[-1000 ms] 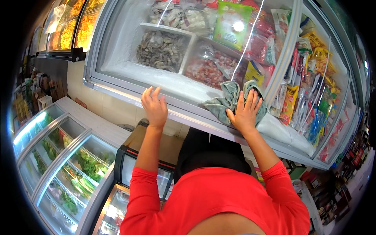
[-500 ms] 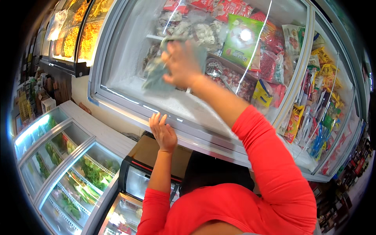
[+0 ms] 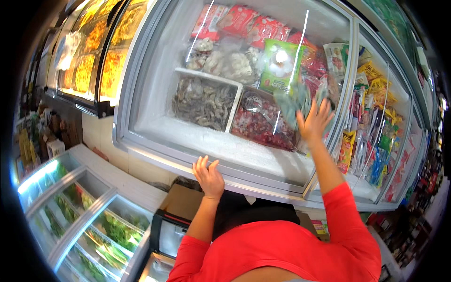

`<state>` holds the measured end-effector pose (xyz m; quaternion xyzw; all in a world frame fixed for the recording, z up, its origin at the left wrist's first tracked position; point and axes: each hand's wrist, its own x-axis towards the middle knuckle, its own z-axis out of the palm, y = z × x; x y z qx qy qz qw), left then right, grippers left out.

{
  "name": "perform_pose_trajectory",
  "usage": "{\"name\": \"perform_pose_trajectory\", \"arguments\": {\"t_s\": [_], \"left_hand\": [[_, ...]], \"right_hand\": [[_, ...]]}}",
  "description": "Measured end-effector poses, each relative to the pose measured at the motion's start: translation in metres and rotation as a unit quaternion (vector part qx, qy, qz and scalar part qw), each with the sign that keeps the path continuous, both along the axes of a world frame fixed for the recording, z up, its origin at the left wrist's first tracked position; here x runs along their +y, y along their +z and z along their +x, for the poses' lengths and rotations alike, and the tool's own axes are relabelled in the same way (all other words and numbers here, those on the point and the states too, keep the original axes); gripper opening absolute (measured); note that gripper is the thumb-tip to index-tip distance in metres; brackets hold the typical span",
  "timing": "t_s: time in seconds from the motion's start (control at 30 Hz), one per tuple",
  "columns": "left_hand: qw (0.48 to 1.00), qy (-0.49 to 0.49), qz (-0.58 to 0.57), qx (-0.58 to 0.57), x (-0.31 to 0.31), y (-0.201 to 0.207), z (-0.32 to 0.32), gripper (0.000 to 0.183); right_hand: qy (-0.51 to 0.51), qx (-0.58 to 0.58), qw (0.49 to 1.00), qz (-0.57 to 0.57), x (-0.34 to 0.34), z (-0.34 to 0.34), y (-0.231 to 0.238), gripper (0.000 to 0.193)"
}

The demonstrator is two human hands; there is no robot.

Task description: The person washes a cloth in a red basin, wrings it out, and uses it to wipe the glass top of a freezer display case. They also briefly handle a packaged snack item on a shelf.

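A: Entry, left to right. Far left, a low display case [image 3: 70, 207] with glass panels, greens inside. Above it, a lit cabinet [image 3: 91, 56] of orange trays. Centre: the big chest freezer [image 3: 155, 145], curved glass lid [image 3: 244, 42] over it.

B: Hands?

A: Left hand [image 3: 209, 177] rests flat on the freezer's front rim, fingers spread, gripping nothing — a brace, by the look of it. Right hand [image 3: 314, 123] is up on the glass, fingers splayed, pressing a grey-green cloth [image 3: 293, 101] against the lid. The cloth sits bunched under and above the palm, over the spot where the red frozen pieces [image 3: 260, 127] and the green packet [image 3: 279, 66] show through.

B: Step in hand?

A: Judged as wiping the lid, mid-stroke, toward the right part of this pane. The cloth is motion-blurred, so I cannot tell how much of it is pinched and how much merely pushed.

B: What does the next pass call for?

A: Even pressure along the curve — the glass falls away toward the metal divider [image 3: 350, 94], and the cloth could slip from under an open palm there. The shrimp tray [image 3: 204, 103] side lies further from the cloth. Past the divider, the snack packets [image 3: 371, 122] sit under a separate pane
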<state>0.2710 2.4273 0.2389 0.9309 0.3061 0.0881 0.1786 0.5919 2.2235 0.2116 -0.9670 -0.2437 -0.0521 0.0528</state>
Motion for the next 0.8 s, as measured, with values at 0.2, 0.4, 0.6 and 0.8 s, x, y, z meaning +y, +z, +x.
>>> {"name": "perform_pose_trajectory", "arguments": {"t_s": [0.2,0.4,0.6,0.8], "left_hand": [[0.983,-0.066,-0.171,-0.006,0.038,0.027,-0.001,0.039],[0.987,-0.095,-0.066,0.11,0.182,0.017,0.056,0.082],[0.958,-0.07,-0.053,0.273,0.248,0.022,0.12,0.128],[0.948,-0.089,-0.05,0.301,0.257,0.011,0.121,0.139]], "right_hand": [[-0.072,0.147,0.985,-0.055,-0.016,-0.194,0.043,0.08],[-0.181,0.091,0.978,-0.052,0.004,-0.119,0.026,0.079],[-0.184,0.027,0.98,-0.07,0.009,0.122,-0.006,0.08],[-0.212,0.043,0.972,-0.089,0.043,0.326,-0.01,0.083]]}}
